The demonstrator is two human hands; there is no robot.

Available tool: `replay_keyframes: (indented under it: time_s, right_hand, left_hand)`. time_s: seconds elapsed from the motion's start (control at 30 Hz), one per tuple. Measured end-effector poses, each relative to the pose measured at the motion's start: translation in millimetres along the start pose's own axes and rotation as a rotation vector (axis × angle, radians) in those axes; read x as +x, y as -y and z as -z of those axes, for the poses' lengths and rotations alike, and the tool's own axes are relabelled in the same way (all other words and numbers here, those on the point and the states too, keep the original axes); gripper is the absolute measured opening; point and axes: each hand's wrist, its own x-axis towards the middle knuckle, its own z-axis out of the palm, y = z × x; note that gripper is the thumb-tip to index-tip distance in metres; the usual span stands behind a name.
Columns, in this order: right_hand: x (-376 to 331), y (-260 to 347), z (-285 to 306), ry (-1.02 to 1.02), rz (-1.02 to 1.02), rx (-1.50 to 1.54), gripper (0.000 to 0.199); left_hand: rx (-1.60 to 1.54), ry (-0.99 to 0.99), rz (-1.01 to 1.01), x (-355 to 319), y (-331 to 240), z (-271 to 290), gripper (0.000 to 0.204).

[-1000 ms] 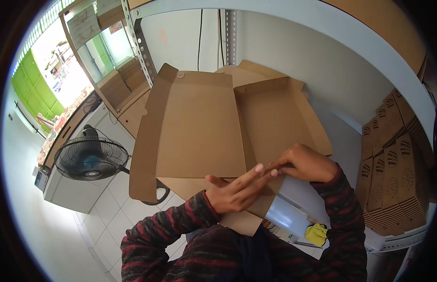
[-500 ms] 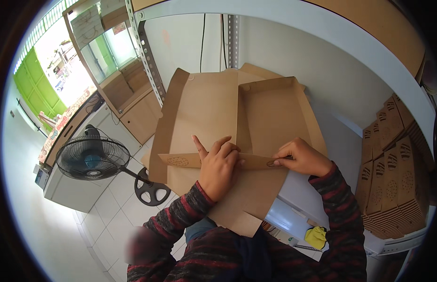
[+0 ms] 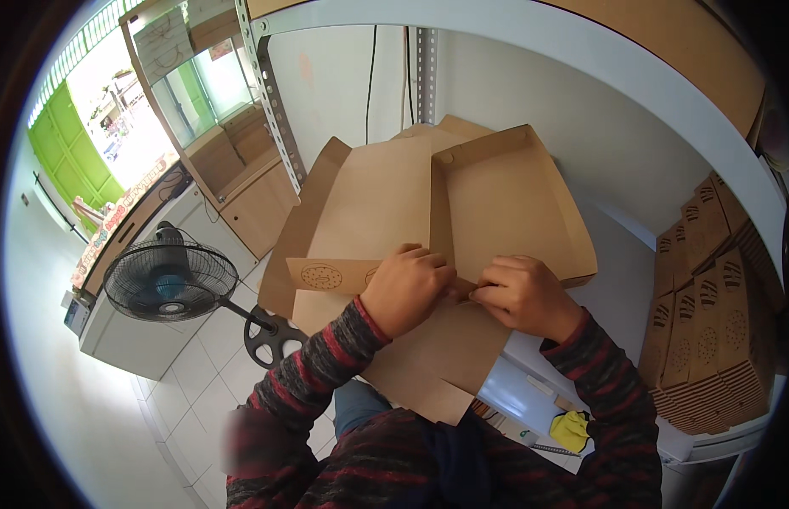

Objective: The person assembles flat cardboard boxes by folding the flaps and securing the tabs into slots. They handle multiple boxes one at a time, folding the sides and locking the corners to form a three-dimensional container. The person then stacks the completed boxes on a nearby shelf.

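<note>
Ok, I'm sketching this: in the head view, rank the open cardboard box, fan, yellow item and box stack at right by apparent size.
1. Open cardboard box
2. Box stack
3. Fan
4. Yellow item

Light-grey worktop [image 3: 619, 246] is largely covered by flat brown cardboard [image 3: 462, 348], overhung at the near edge. A part-folded carton [image 3: 513, 195] is carried on top of that. Far right end is filled with stacked printed cartons [image 3: 708, 339]. White tiled floor [image 3: 195, 416]: black fan base [image 3: 275, 341] is stood there.
</note>
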Motion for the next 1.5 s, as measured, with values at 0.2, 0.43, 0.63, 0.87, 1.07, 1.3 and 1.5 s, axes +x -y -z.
replay_keyframes:
  time_s: [0.2,0.43,0.63,0.87,1.07,1.3,1.5]
  right_hand:
    - [3,6,-2,-0.073,0.109,-0.153,0.005]
    - [9,22,-8,-0.098,0.222,-0.21,0.006]
    - [2,26,-16,-0.22,0.287,-0.302,0.009]
    - [-5,29,-25,-0.159,0.35,-0.35,0.012]
    - [-6,32,-27,-0.173,0.343,-0.339,0.009]
    - [-8,26,-29,-0.203,0.359,-0.322,0.009]
    - [-7,24,-32,-0.224,0.341,-0.274,0.009]
  left_hand:
    - [-0.076,0.062,-0.092,-5,21,0,0.009]
    - [-0.111,0.082,-0.004,9,24,28,0.011]
    - [0.085,0.112,-0.09,28,6,47,0.005]
    - [0.195,0.15,-0.22,39,-10,43,0.009]
    - [0.132,0.127,-0.27,40,-6,30,0.01]
    - [0.015,0.241,-0.161,43,-3,37,0.006]
    - [0.002,0.322,-0.13,45,1,33,0.005]
